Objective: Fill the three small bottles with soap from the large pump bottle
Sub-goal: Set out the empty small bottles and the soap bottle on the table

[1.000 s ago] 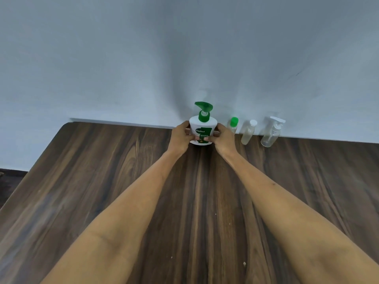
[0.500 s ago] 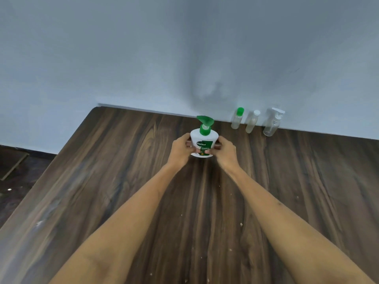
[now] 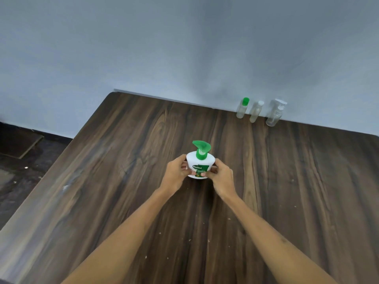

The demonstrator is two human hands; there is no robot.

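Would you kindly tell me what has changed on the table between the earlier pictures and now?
Both hands, left hand and right hand, have drawn the Dettol pump bottle away from the wall toward the person, leaving the row of small bottles. Neither hand let go. The green-capped bottle, white-capped bottle and small pump bottle stayed upright by the wall.

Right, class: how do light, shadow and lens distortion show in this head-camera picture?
Head view: soft, even light, no harsh glare; a dim grey shadow falls on the pale wall above the white pump bottle with green pump; wide-angle bending curves the dark wooden table edges; the three small clear bottles look slightly soft.
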